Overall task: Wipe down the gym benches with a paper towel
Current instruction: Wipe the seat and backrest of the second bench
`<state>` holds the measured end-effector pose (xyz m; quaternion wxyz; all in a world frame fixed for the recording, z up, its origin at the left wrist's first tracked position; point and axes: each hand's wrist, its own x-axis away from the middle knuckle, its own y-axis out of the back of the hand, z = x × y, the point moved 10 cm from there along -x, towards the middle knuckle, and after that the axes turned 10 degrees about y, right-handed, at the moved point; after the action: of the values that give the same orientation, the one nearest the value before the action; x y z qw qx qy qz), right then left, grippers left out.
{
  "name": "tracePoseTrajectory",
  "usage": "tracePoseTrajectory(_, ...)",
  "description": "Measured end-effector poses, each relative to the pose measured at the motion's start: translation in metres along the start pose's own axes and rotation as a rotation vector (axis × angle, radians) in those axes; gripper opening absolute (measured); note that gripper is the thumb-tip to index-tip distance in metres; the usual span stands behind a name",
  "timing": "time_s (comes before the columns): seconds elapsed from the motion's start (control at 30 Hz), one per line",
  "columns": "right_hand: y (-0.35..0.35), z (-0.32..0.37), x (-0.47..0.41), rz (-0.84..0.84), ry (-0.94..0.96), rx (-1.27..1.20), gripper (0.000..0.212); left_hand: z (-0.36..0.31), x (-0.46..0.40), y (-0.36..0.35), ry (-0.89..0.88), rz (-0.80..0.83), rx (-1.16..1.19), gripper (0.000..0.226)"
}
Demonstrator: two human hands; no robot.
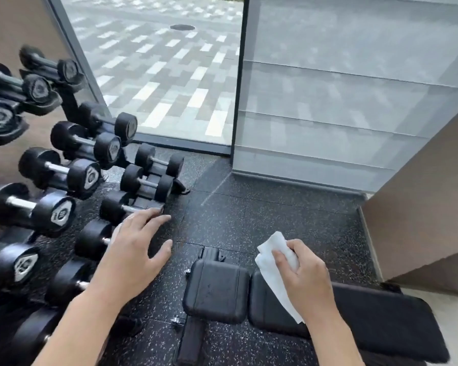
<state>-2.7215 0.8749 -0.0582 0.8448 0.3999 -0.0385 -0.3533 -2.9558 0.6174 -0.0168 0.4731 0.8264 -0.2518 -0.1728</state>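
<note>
Your right hand (306, 276) gripped the paper towel (275, 268) directly over the bench (381, 313) — its back pad ran long to your right, the seat pad (216, 291) just left. Your left hand (135, 249) hovered with fingers spread and holding nothing, farther off, toward the dumbbells (64, 175).

Dumbbell rack (64, 180) crowds left; floor (275, 220) ahead lies open.
</note>
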Motion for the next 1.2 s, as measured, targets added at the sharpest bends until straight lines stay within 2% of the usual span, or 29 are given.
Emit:
tracePoseTrajectory(0.23, -0.117, -0.060, -0.033, 0.145, -0.049, -0.061, 0.014, 0.044, -0.046, -0.084, 0.037, 0.075, -0.045, 0.060)
tracePoseTrajectory(0.47, -0.228, -0.131, -0.037, 0.145, -0.152, -0.068, 0.018, 0.137, -0.092, -0.210, 0.030, 0.165, -0.008, 0.058)
tracePoseTrajectory(0.6, -0.302, -0.172, -0.027, 0.197, -0.195, -0.053, 0.016, 0.195, -0.096, -0.291, 0.036, 0.235, 0.004, 0.059)
tracePoseTrajectory(0.73, -0.372, -0.208, -0.011, 0.254, -0.216, -0.030, 0.030, 0.246, -0.087, -0.364, 0.032, 0.289, 0.021, 0.059)
tracePoseTrajectory(0.83, -0.417, -0.237, 0.001, 0.278, -0.236, 0.012, 0.021, 0.280, -0.073, -0.415, 0.065, 0.327, 0.026, 0.061)
tracePoseTrajectory(1.0, -0.488, -0.263, 0.006, 0.298, -0.132, 0.130, 0.024, 0.325, -0.040, -0.490, 0.124, 0.393, 0.051, 0.063)
tracePoseTrajectory(1.13, -0.540, -0.266, -0.015, 0.303, 0.035, 0.160, 0.029, 0.352, -0.015, -0.535, 0.168, 0.441, 0.053, 0.076)
tracePoseTrajectory(1.2, -0.558, -0.261, -0.038, 0.220, 0.139, 0.203, 0.025, 0.359, -0.007, -0.553, 0.173, 0.453, 0.064, 0.083)
